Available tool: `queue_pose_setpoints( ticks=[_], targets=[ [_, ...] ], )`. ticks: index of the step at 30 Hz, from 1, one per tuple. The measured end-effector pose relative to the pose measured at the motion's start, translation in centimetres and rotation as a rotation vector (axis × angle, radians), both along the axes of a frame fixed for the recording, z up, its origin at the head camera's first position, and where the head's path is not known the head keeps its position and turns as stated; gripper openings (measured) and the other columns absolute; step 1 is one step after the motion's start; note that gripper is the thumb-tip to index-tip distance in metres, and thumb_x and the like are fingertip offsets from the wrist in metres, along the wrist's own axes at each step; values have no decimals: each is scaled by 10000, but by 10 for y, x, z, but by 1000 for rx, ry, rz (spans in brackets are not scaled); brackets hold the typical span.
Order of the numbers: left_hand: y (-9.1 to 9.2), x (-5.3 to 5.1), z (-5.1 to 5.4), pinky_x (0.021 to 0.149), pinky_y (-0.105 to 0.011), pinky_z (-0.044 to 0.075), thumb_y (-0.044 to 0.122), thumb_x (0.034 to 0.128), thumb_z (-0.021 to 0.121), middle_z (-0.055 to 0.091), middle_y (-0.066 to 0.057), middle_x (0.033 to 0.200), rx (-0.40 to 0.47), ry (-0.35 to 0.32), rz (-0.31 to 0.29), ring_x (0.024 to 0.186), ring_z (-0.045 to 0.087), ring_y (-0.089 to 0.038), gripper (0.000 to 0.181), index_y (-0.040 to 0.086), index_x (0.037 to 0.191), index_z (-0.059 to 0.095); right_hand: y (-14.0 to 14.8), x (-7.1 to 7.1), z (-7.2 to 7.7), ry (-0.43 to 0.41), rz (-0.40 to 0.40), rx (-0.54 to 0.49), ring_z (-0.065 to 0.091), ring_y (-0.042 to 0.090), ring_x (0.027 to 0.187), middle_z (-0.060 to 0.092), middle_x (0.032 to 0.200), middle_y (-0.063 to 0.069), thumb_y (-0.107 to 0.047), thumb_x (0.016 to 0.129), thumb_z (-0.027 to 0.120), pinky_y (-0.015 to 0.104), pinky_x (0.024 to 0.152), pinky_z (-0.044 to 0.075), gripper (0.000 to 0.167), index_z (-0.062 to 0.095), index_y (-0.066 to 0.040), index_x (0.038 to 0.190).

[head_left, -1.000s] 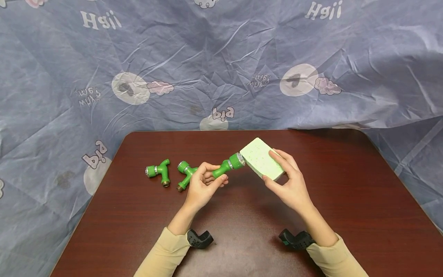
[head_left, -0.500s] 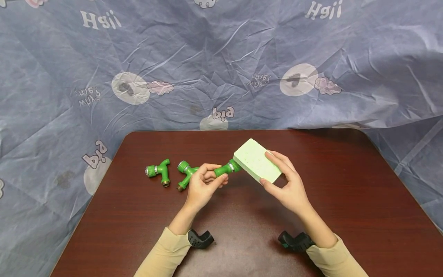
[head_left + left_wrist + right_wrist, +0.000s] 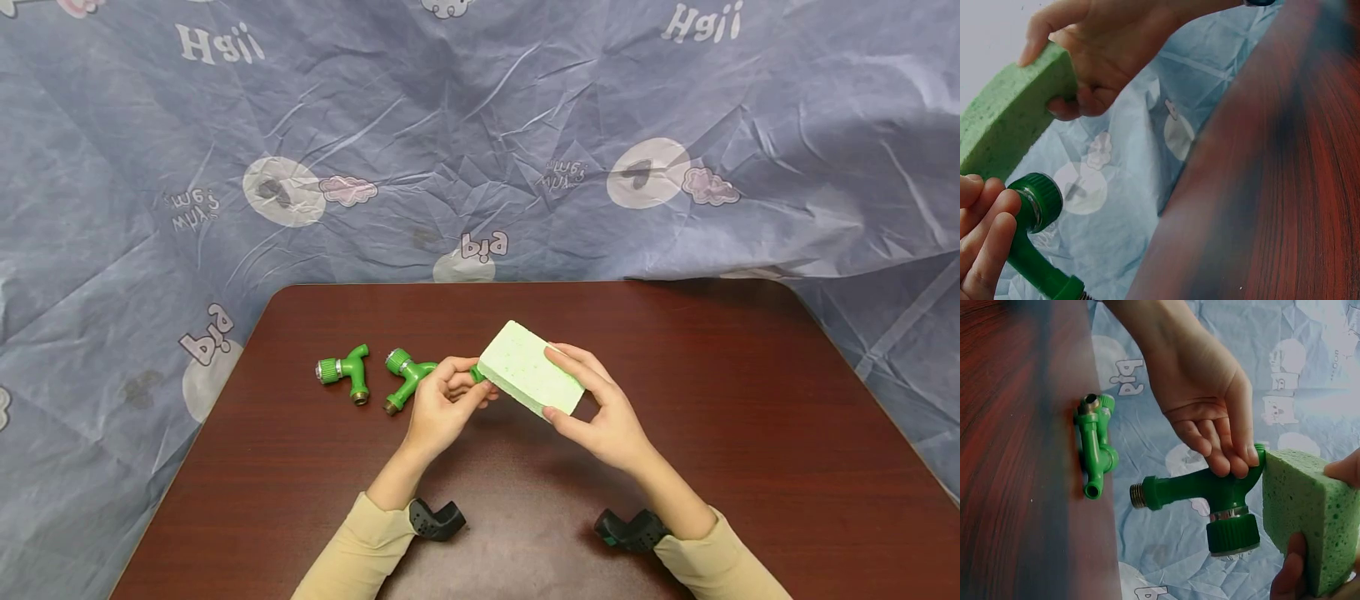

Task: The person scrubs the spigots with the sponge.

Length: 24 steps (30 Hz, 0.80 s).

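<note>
My left hand (image 3: 438, 408) pinches a green tap (image 3: 1191, 489) with a ribbed knob and a brass threaded end. In the head view the sponge hides most of that tap. My right hand (image 3: 609, 417) grips a pale green sponge (image 3: 528, 367) by its edges, thumb on the near side. In the right wrist view the sponge's edge meets the tap's spout close to my left fingertips. The left wrist view shows the tap's knob (image 3: 1044, 200) just below the sponge (image 3: 1016, 112). Both are held above the table.
Two more green taps lie left of my left hand: one tap (image 3: 348, 371) farther off, another tap (image 3: 408, 381) right beside it. Black wrist mounts (image 3: 437, 521) sit on both forearms. A printed blue cloth (image 3: 480, 150) hangs behind the brown table (image 3: 712, 358).
My right hand has carried the sponge left and slightly nearer, from the tap's knob end over the tap toward my left fingertips. The left hand stays nearly still, holding the tap.
</note>
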<state>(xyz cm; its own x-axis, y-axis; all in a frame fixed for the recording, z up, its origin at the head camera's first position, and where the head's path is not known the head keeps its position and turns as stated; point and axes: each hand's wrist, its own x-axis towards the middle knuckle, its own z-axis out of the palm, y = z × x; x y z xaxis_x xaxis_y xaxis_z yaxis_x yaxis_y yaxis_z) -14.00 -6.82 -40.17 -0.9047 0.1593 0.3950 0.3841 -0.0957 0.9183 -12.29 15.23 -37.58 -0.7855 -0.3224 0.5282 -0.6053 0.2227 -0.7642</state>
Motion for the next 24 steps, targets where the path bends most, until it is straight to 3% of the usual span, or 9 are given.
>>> queue_pose_setpoints(
  ticks=[4,7,15,20,24],
  targets=[
    [1,6,11,611,-336,571,-157,824,604,638,-318,806,-5,29,7,716,680,-287,264,-167,1075,522,-4,6,15,24,-99,68,477,181,1094,456,1295,247,148,691,705,163,804,408,586,524,98,1246],
    [1,7,13,612,-315,570,-154,826,605,638,-318,804,-4,39,2,719,680,-311,274,-173,1086,519,-2,6,16,53,-167,101,478,226,1093,469,1290,239,142,676,723,167,819,391,588,540,89,1232],
    [0,5,11,617,-284,567,-159,825,603,634,-323,798,3,47,3,717,684,-252,271,-175,1082,518,8,-8,-12,128,-185,146,477,218,1125,469,1333,124,54,652,768,222,803,395,667,558,-27,1280],
    [0,6,12,618,-285,567,-157,825,606,638,-313,789,-2,55,6,714,684,-260,264,-173,1076,525,9,-10,-17,170,-237,201,506,194,1106,473,1343,32,-27,673,746,226,732,411,663,565,-121,1303],
    [0,2,4,619,-298,569,-154,824,611,644,-302,787,9,61,11,714,686,-228,265,-163,1076,531,9,-12,-17,195,-287,183,527,204,1071,480,1336,61,-37,679,734,230,722,418,644,565,-99,1297]
  ],
)
